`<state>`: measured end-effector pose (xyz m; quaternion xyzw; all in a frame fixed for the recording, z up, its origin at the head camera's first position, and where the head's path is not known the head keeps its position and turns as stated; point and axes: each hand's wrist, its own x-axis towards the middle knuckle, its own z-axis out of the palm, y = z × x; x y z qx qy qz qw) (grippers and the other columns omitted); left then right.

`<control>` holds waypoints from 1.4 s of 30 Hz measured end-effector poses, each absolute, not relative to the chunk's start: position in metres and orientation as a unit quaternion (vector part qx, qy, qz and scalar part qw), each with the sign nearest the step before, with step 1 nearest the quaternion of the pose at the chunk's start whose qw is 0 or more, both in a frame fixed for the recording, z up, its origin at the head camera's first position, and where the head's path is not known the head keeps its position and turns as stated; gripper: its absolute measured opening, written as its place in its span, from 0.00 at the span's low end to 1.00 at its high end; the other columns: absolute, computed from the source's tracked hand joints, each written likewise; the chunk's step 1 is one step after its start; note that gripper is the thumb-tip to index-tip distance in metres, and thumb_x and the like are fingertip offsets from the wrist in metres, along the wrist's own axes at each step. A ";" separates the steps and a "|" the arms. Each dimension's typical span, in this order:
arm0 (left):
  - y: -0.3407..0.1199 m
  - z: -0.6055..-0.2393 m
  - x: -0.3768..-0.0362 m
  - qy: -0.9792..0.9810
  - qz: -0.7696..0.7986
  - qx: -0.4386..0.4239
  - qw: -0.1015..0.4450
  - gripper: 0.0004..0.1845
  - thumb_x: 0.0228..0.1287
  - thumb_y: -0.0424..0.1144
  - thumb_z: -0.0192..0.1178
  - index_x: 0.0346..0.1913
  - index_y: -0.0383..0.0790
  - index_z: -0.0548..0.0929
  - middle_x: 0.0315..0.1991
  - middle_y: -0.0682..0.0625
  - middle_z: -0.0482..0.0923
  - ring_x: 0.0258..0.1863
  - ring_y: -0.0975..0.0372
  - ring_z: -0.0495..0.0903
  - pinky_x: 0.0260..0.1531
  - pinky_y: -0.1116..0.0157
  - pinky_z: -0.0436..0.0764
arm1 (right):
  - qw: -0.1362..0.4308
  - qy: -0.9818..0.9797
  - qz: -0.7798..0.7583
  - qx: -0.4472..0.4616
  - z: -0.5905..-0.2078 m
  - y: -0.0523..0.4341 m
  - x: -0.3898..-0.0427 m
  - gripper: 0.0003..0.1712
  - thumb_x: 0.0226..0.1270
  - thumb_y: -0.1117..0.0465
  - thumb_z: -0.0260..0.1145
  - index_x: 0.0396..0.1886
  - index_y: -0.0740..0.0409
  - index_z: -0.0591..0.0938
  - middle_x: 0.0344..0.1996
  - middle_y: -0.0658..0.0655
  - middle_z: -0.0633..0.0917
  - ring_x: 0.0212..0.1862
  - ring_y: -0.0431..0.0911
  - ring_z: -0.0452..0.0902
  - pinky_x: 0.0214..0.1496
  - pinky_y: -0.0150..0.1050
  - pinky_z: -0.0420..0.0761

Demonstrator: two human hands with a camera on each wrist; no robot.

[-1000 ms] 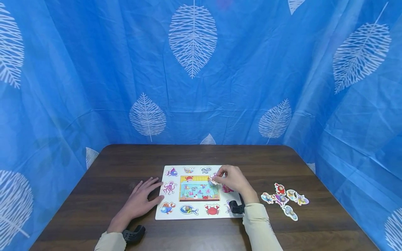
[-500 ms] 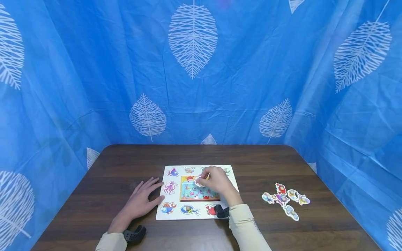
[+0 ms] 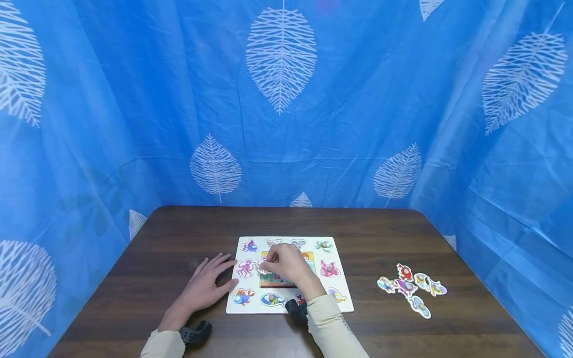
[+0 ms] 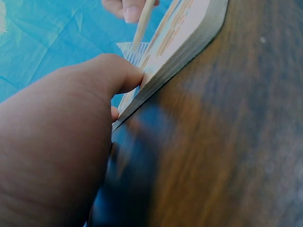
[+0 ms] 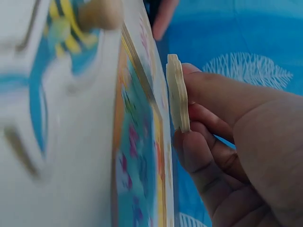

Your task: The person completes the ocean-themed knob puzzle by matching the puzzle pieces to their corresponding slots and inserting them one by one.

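Observation:
A white puzzle board (image 3: pixel 344 291) printed with sea animals lies on the table. My right hand (image 3: pixel 288 263) is over its middle-left part and pinches a thin wooden puzzle piece (image 5: pixel 177 94) between thumb and fingers. In the right wrist view the piece is held just off the board, seen nearly edge-on; its picture is mostly hidden. Beside it on the board is the pink octopus (image 3: pixel 245 268). My left hand (image 3: pixel 208 283) lies flat with spread fingers at the board's left edge, and its thumb (image 4: pixel 125 75) touches that edge.
Several loose puzzle pieces (image 3: pixel 405 287) with knobs lie together on the table right of the board. A knobbed striped fish piece (image 3: pixel 272 299) sits at the board's front edge. A blue leaf-patterned curtain (image 3: pixel 286 124) hangs behind the dark wooden table (image 3: pixel 201 223).
My right hand has carried the puzzle piece leftward across the board, from its right part to near the octopus. The left hand stays in place. The head view has shifted slightly.

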<state>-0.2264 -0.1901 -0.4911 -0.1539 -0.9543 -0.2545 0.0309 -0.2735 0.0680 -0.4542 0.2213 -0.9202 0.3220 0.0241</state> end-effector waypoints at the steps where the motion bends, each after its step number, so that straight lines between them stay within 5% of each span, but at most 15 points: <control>1: -0.190 -0.491 -0.227 -0.954 -0.254 -0.155 0.030 0.32 0.71 0.59 0.62 0.71 0.46 0.77 0.76 0.40 0.67 0.79 0.42 0.59 0.76 0.34 0.52 | 0.021 -0.921 0.321 0.222 -0.455 0.066 -0.273 0.11 0.61 0.50 0.79 0.27 0.48 0.86 0.23 0.41 0.82 0.27 0.34 0.74 0.32 0.30 0.76; 14: -0.185 -0.490 -0.226 -0.955 -0.253 -0.153 0.027 0.31 0.71 0.57 0.63 0.71 0.45 0.78 0.75 0.40 0.68 0.79 0.42 0.59 0.76 0.34 0.51 | 0.010 -0.923 0.321 0.213 -0.464 0.047 -0.270 0.10 0.62 0.52 0.79 0.28 0.50 0.88 0.23 0.41 0.82 0.27 0.34 0.73 0.31 0.29 0.75; 26: -0.186 -0.493 -0.226 -0.957 -0.252 -0.141 0.026 0.31 0.70 0.57 0.63 0.70 0.46 0.78 0.75 0.40 0.68 0.79 0.43 0.59 0.76 0.34 0.51 | 0.003 -0.915 0.321 0.246 -0.463 0.032 -0.266 0.06 0.66 0.56 0.76 0.38 0.52 0.94 0.33 0.45 0.92 0.34 0.32 0.80 0.41 0.29 0.81; 42: -0.186 -0.491 -0.227 -0.960 -0.244 -0.134 0.028 0.31 0.70 0.56 0.64 0.70 0.46 0.78 0.75 0.41 0.69 0.79 0.43 0.59 0.76 0.34 0.51 | 0.030 -0.926 0.299 0.229 -0.466 0.020 -0.265 0.06 0.64 0.55 0.77 0.39 0.50 0.94 0.30 0.43 0.90 0.29 0.32 0.74 0.32 0.27 0.73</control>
